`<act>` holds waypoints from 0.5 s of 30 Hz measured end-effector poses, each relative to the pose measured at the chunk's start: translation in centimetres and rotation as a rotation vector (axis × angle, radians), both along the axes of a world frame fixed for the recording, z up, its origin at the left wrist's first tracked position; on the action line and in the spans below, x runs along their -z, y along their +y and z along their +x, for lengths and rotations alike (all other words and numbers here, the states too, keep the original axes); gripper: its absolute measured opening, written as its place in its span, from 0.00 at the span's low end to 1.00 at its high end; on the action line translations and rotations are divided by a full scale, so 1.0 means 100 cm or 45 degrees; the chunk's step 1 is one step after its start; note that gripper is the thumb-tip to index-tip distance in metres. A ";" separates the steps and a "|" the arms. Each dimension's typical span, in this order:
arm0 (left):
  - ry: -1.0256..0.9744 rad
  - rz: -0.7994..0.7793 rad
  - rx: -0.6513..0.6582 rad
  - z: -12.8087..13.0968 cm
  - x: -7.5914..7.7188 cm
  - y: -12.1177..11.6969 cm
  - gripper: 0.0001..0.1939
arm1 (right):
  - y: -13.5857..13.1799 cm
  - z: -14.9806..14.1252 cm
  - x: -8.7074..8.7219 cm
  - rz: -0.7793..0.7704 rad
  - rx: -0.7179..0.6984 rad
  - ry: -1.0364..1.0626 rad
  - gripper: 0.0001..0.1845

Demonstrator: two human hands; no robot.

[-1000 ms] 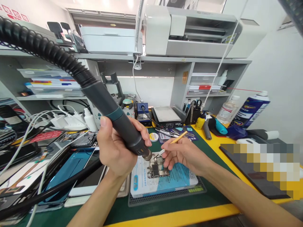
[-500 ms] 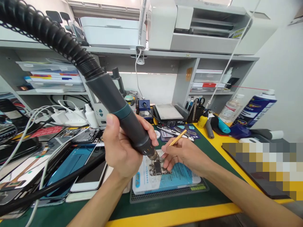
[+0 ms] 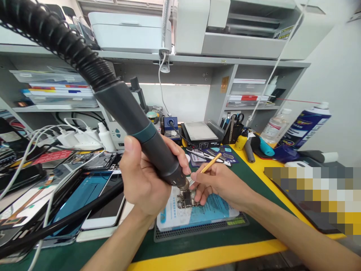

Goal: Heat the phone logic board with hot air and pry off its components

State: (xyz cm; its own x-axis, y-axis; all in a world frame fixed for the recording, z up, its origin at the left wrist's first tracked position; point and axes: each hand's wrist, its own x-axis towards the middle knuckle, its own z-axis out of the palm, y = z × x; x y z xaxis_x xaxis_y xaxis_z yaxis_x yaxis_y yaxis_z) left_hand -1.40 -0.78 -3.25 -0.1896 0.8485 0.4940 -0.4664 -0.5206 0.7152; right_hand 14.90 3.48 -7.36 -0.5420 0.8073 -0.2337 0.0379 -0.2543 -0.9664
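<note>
My left hand is wrapped round the dark grey handle of a hot air gun, whose hose runs up to the upper left. Its metal nozzle points down just above a phone circuit board. The board lies on a blue and white box. Between thumb and fingers, my right hand pinches a slim tool with a golden handle, slanting down towards the board beside the nozzle. The tool's tip is hidden behind the nozzle and fingers.
Phone parts and screens crowd the left side, crossed by a black hose and white cables. A soldering station and a heating plate stand at the back. A spray can and a dark tablet-like slab are on the right.
The hot air gun has shifted a little to the right, its nozzle now nearer my right fingers and over the board's upper part. Both hands keep their hold. The camera view has shifted slightly.
</note>
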 end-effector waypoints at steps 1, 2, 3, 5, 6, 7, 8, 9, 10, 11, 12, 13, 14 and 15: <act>0.001 0.001 0.002 0.000 0.000 0.000 0.34 | 0.000 0.000 0.000 0.001 0.000 -0.004 0.18; 0.001 0.001 0.003 0.000 0.000 -0.001 0.33 | 0.000 0.000 0.001 0.003 0.002 -0.011 0.18; 0.002 0.000 0.004 0.000 0.000 -0.001 0.33 | 0.000 0.000 0.001 0.003 0.004 -0.016 0.18; 0.003 -0.005 0.007 0.000 0.001 -0.002 0.33 | 0.001 0.000 0.001 0.000 0.012 -0.021 0.18; 0.007 -0.013 0.009 0.001 0.001 -0.002 0.33 | 0.001 0.000 0.001 -0.003 0.017 -0.021 0.19; 0.011 -0.022 0.011 0.001 0.001 -0.002 0.33 | 0.001 -0.001 0.000 -0.008 0.022 -0.018 0.19; 0.015 -0.030 0.013 0.002 0.001 -0.002 0.33 | 0.000 -0.001 -0.001 -0.014 0.025 -0.016 0.19; 0.017 -0.038 0.015 0.003 0.001 -0.002 0.33 | 0.000 -0.001 -0.002 -0.025 0.026 -0.014 0.19; 0.019 -0.047 0.020 0.004 0.001 -0.002 0.33 | 0.000 -0.001 -0.003 -0.038 0.021 -0.009 0.18; 0.021 -0.055 0.027 0.005 0.001 -0.001 0.33 | -0.001 -0.001 -0.004 -0.053 0.016 -0.003 0.18; 0.023 -0.061 0.035 0.006 0.001 -0.001 0.33 | -0.001 -0.001 -0.005 -0.063 0.014 0.001 0.17; 0.025 -0.063 0.045 0.006 0.002 -0.001 0.33 | -0.002 -0.002 -0.006 -0.064 0.020 0.002 0.17; 0.029 -0.064 0.054 0.006 0.002 -0.001 0.33 | -0.002 -0.002 -0.006 -0.054 0.033 -0.002 0.16; 0.032 -0.065 0.065 0.006 0.002 -0.002 0.33 | -0.002 -0.002 -0.006 -0.036 0.050 -0.013 0.15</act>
State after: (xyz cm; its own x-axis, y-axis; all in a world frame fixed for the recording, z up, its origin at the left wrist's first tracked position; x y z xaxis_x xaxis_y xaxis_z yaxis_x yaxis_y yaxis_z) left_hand -0.80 -0.98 -3.45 -0.1334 0.8810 0.4539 -0.4728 -0.4590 0.7522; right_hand 14.71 3.30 -6.74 -0.5075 0.8209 -0.2618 0.0368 -0.2830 -0.9584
